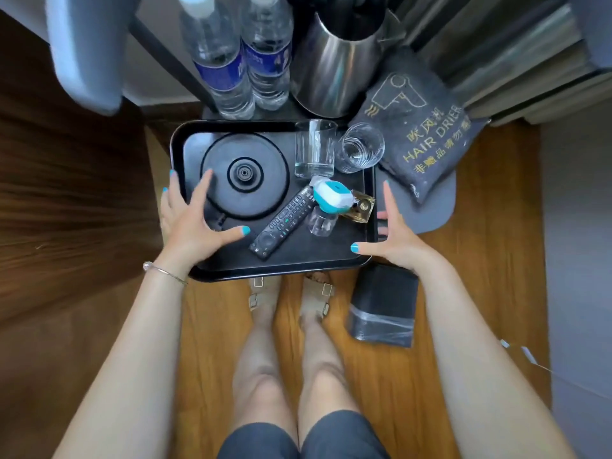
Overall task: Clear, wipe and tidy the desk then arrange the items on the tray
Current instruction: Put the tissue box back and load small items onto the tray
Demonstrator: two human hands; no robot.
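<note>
So the black tray (278,265) sat at the desk's edge, with both hands spread wide open and gripping nothing: left hand (193,220) over the tray's left rim, right hand (392,233) at its right rim. On the tray were the kettle base (245,175), a remote (281,223) and two glasses (314,147); the kettle (334,67) and two water bottles (218,61) stood just behind it.

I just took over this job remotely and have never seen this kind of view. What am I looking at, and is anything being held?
This is one wide-angle camera worn on a person's head, looking down. No machine: just bare hands. The left hand and right hand are spread open at either side of a black tray, holding nothing. On the tray lie a kettle base, a remote control, two glasses and some small items. Behind stand two water bottles and a steel kettle; a hair dryer bag lies to the right.
</note>
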